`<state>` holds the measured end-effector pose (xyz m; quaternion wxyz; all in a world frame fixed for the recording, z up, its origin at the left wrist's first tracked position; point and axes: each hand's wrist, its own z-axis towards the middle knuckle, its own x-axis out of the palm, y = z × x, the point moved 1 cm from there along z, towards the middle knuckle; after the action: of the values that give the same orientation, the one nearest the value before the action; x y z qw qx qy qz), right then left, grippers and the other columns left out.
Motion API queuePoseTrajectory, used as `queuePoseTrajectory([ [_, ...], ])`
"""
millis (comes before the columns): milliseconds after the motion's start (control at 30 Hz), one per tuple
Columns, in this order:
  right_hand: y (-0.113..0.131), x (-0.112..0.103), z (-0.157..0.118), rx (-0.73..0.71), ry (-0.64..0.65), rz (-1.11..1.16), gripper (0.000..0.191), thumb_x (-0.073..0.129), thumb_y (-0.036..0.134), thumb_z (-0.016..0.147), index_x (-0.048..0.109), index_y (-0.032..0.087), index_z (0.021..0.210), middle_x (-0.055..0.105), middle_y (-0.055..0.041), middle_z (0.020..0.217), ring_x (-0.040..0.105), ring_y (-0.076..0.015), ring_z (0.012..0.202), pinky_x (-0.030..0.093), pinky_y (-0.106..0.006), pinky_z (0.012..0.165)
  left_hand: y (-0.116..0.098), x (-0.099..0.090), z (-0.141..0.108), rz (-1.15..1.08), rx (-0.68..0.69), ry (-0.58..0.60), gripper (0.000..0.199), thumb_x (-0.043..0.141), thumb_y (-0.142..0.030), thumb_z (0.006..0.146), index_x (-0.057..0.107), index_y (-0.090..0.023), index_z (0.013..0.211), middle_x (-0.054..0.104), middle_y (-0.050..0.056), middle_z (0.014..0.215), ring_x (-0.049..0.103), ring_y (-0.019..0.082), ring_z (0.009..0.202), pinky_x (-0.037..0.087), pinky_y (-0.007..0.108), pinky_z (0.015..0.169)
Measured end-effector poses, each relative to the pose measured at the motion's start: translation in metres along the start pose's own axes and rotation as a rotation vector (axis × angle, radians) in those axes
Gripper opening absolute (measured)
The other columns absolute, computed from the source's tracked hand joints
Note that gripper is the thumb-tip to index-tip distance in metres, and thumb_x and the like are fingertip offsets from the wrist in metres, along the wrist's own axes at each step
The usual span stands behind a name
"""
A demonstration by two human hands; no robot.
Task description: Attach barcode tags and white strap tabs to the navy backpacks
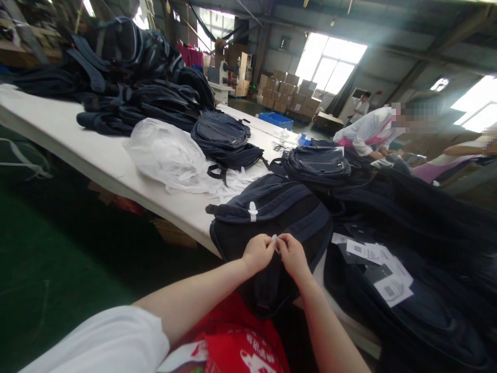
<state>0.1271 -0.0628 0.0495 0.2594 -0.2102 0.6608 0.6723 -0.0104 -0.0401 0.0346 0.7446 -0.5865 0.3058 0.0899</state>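
Note:
A dark navy backpack (236, 243) lies in front of me at the table's near edge, its shoulder straps facing up. Over it, my left hand (259, 254) and my right hand (292, 255) meet with fingertips pinched together. Between them is a small white strip (275, 240), mostly hidden by the fingers. Another white strip (252, 211) with a rounded end is fixed on the backpack's farther strap. Just beyond the backpack, loose white strips (235, 182) are scattered beside a translucent plastic bag (165, 153) filled with white pieces.
Several navy backpacks are heaped (128, 67) at the far left of the white table (97, 158). More dark bags (419, 217) crowd the right side, with printed paper tags (388, 282) on one. A co-worker (367, 129) bends over the table; boxes (287, 93) are stacked behind.

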Motion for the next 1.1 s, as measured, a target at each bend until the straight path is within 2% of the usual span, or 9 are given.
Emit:
queuePoseTrajectory([
  [133, 0.009, -0.011, 0.008, -0.128, -0.111, -0.126, 0.016, 0.053, 0.034, 0.083, 0.061, 0.021, 0.087, 0.064, -0.0083, 0.088, 0.060, -0.0231, 0.085, 0.047, -0.035, 0.079, 0.001, 0.000, 0.003, -0.080, -0.017, 0.004, 0.044, 0.037, -0.039, 0.094, 0.069, -0.019, 0.072, 0.067, 0.006, 0.075, 0.060, 0.018, 0.071, 0.040, 0.027, 0.067],
  [200, 0.012, -0.016, 0.014, -0.208, -0.095, -0.138, 0.017, 0.055, 0.034, 0.083, 0.064, 0.021, 0.090, 0.064, -0.0088, 0.095, 0.060, -0.0234, 0.092, 0.046, -0.035, 0.084, 0.001, 0.000, 0.003, -0.090, -0.007, 0.003, 0.042, 0.039, -0.038, 0.093, 0.067, -0.019, 0.069, 0.067, 0.005, 0.075, 0.059, 0.017, 0.071, 0.041, 0.027, 0.068],
  [300, 0.010, -0.016, 0.019, -0.241, 0.011, -0.060, 0.017, 0.054, 0.034, 0.086, 0.064, 0.022, 0.080, 0.064, -0.0046, 0.081, 0.060, -0.0199, 0.078, 0.046, -0.031, 0.074, 0.001, 0.001, 0.005, -0.089, -0.081, 0.030, 0.041, 0.041, -0.038, 0.092, 0.067, -0.018, 0.069, 0.067, 0.005, 0.076, 0.059, 0.017, 0.072, 0.041, 0.026, 0.068],
  [433, 0.004, -0.007, 0.020, -0.359, -0.073, -0.058, 0.020, 0.051, 0.031, 0.089, 0.060, 0.020, 0.074, 0.060, -0.0035, 0.076, 0.057, -0.0183, 0.074, 0.045, -0.030, 0.070, 0.001, 0.007, 0.014, -0.082, -0.274, 0.059, 0.040, 0.042, -0.038, 0.091, 0.070, -0.015, 0.074, 0.068, 0.005, 0.071, 0.059, 0.017, 0.066, 0.037, 0.025, 0.058],
  [567, 0.004, -0.002, 0.017, -0.418, -0.103, -0.113, 0.021, 0.048, 0.028, 0.091, 0.059, 0.020, 0.074, 0.059, -0.0047, 0.078, 0.057, -0.0190, 0.076, 0.045, -0.032, 0.072, -0.001, 0.009, 0.020, -0.029, -0.368, 0.028, 0.031, 0.048, -0.033, 0.085, 0.072, -0.016, 0.075, 0.069, 0.008, 0.071, 0.061, 0.019, 0.066, 0.037, 0.026, 0.059],
  [667, 0.005, -0.008, 0.018, -0.379, -0.055, -0.094, 0.023, 0.051, 0.033, 0.090, 0.060, 0.020, 0.074, 0.061, -0.0048, 0.078, 0.058, -0.0194, 0.077, 0.045, -0.031, 0.071, -0.005, 0.009, 0.015, -0.008, -0.320, 0.015, 0.032, 0.047, -0.034, 0.087, 0.071, -0.017, 0.074, 0.070, 0.009, 0.076, 0.063, 0.020, 0.072, 0.039, 0.027, 0.064],
  [833, 0.003, -0.031, 0.025, -0.066, 0.168, 0.025, 0.029, 0.049, 0.044, 0.088, 0.064, 0.020, 0.082, 0.064, -0.0012, 0.071, 0.056, -0.0151, 0.058, 0.043, -0.027, 0.058, -0.010, 0.011, -0.003, 0.129, -0.054, -0.056, 0.036, 0.042, -0.032, 0.091, 0.069, -0.018, 0.072, 0.069, 0.007, 0.079, 0.061, 0.018, 0.074, 0.041, 0.028, 0.069],
  [967, 0.005, -0.041, 0.032, -0.052, 0.361, -0.008, 0.018, 0.062, 0.036, 0.077, 0.068, 0.019, 0.080, 0.068, -0.0008, 0.075, 0.060, -0.0154, 0.068, 0.044, -0.026, 0.065, -0.012, 0.011, -0.008, 0.227, -0.003, -0.054, 0.034, 0.043, -0.029, 0.091, 0.068, -0.018, 0.073, 0.066, 0.007, 0.078, 0.060, 0.018, 0.072, 0.041, 0.029, 0.067],
  [1100, 0.005, -0.039, 0.036, -0.009, 0.412, -0.020, 0.019, 0.062, 0.036, 0.076, 0.068, 0.018, 0.078, 0.066, 0.0001, 0.068, 0.057, -0.0141, 0.062, 0.042, -0.025, 0.059, -0.014, 0.007, -0.013, 0.232, 0.058, -0.047, 0.028, 0.044, -0.024, 0.090, 0.067, -0.018, 0.073, 0.063, 0.005, 0.078, 0.059, 0.016, 0.073, 0.042, 0.028, 0.068],
])
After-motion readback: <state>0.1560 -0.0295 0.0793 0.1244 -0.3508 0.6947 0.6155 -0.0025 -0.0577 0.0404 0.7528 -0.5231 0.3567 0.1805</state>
